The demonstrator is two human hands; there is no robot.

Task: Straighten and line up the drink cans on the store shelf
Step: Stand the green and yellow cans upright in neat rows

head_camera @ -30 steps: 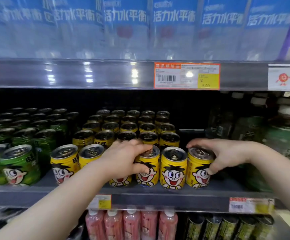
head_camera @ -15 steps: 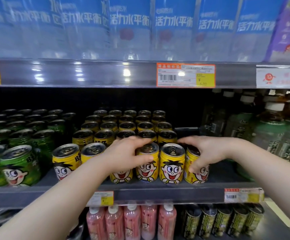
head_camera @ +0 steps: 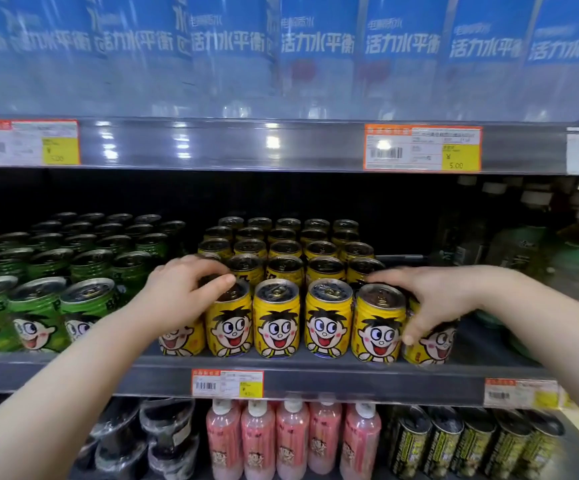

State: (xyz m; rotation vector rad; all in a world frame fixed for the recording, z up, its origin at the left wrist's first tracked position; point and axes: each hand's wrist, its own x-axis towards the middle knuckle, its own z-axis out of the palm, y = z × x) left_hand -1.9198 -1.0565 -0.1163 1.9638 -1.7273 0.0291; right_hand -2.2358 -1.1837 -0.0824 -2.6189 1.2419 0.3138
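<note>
Pressing the row from both ends risks buckling the line or tipping a front can off the shelf point(head_camera: 350, 380) lip, should either push run uneven. The yellow cans point(head_camera: 276, 320) stand upright at lower centre of frame, bracketed at each end: the left hand point(head_camera: 184, 296) curls over the leftmost can point(head_camera: 180, 339), and the right hand point(head_camera: 433, 299) wraps the rightmost can point(head_camera: 431, 346).

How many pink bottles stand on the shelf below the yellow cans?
5 pink bottles, side by side along the front; more may be hidden behind.
</note>
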